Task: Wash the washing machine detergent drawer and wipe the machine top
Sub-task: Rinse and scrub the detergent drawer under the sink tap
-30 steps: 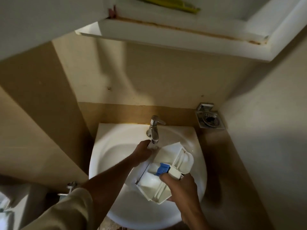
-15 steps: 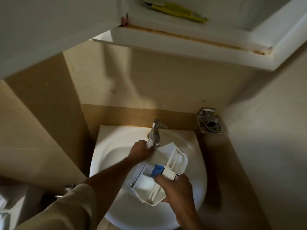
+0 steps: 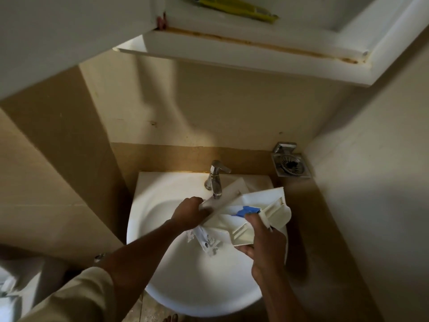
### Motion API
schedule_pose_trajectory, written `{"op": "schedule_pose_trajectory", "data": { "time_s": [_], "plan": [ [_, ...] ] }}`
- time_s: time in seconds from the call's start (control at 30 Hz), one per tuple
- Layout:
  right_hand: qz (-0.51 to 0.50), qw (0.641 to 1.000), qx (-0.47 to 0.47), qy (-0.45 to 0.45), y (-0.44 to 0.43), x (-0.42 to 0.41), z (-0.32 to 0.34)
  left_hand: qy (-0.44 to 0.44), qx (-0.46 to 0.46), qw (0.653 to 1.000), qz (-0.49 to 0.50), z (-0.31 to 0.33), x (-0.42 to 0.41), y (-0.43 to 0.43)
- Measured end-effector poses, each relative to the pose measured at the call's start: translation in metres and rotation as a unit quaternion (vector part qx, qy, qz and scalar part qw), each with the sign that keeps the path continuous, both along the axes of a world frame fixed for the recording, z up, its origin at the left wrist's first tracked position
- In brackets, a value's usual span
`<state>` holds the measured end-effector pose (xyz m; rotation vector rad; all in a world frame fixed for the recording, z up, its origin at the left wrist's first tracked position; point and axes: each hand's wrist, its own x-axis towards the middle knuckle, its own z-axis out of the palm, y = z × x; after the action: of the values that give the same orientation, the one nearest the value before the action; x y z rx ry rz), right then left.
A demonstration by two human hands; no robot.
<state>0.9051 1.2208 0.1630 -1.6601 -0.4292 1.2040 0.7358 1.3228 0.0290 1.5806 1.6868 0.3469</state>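
Nearest the camera, a beige sleeve (image 3: pixel 76 296) covers the upper left arm. Both bare forearms reach forward over a white sink (image 3: pixel 185 287).

The right hand (image 3: pixel 267 247) grips the near right end of the detergent drawer (image 3: pixel 262 196). Its fingers are curled underneath and its thumb lies on top, just beside a blue insert (image 3: pixel 247 210) set in the drawer.

The left hand (image 3: pixel 189 213) is closed round the left end of the drawer's long front panel (image 3: pixel 232 189), fingers wrapped over its edge.

The drawer is white plastic. It is held clear of the basin, tilted, above the back half of the sink. Its front panel passes directly behind the spout of the tap (image 3: pixel 216 180). Whether water is running cannot be determined. The drawer's underside fittings show between the two hands.

The tap is chrome and stands at the rear centre of the sink, against a tan tiled wall. A square metal soap dish (image 3: pixel 290 165) is fixed in the corner to the right of the tap, well apart from the drawer.

Overhead, a white cabinet (image 3: pixel 255 59) projects from the wall, with a brownish stain line along its lower edge. A yellow object (image 3: pixel 243 6) lies inside it; its nature is not discernible.
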Motion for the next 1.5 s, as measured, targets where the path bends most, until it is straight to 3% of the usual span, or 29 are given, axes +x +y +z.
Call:
{"op": "schedule_pose_trajectory", "data": {
  "time_s": [0.1, 0.2, 0.27, 0.43, 0.67, 0.73, 0.83, 1.0, 1.13, 1.23, 1.33, 1.5],
  "plan": [
    [-0.026, 0.999, 0.001, 0.031, 0.001, -0.001, -0.002, -0.138, 0.003, 0.986, 0.095, -0.006, -0.003, -0.012],
    [-0.043, 0.998, 0.0, 0.038, 0.002, -0.003, -0.002, -0.347, -0.06, 0.91, 0.218, -0.007, -0.006, -0.021],
    [-0.059, 0.997, 0.002, 0.058, 0.006, 0.001, 0.002, -0.392, -0.072, 0.887, 0.235, -0.004, -0.004, -0.023],
    [0.038, 0.998, -0.023, 0.033, 0.011, 0.01, 0.011, -0.328, -0.056, 0.912, 0.24, -0.008, 0.0, -0.017],
    [0.163, 0.983, -0.07, -0.049, 0.015, 0.017, 0.019, -0.152, -0.042, 0.986, 0.06, -0.007, 0.0, -0.012],
    [0.234, 0.965, -0.098, -0.069, 0.016, 0.016, 0.024, -0.113, -0.052, 0.991, 0.049, -0.003, 0.008, -0.011],
    [0.298, 0.937, -0.117, -0.14, 0.02, 0.016, 0.029, -0.135, -0.08, 0.983, 0.093, -0.007, 0.015, -0.011],
    [0.429, 0.853, -0.116, -0.271, 0.034, 0.02, 0.043, -0.258, -0.136, 0.937, 0.192, -0.005, 0.024, -0.011],
    [0.47, 0.807, -0.112, -0.34, 0.042, 0.033, 0.057, -0.337, -0.125, 0.902, 0.237, -0.001, 0.03, -0.008],
    [0.52, 0.749, -0.118, -0.394, 0.046, 0.043, 0.068, -0.369, -0.106, 0.885, 0.264, 0.001, 0.023, -0.005],
    [0.563, 0.69, -0.127, -0.436, 0.044, 0.05, 0.067, -0.327, -0.101, 0.917, 0.205, -0.005, 0.016, -0.003],
    [0.576, 0.636, -0.085, -0.506, 0.032, 0.054, 0.05, -0.248, -0.103, 0.954, 0.136, -0.007, 0.023, -0.002]
  ]
}}
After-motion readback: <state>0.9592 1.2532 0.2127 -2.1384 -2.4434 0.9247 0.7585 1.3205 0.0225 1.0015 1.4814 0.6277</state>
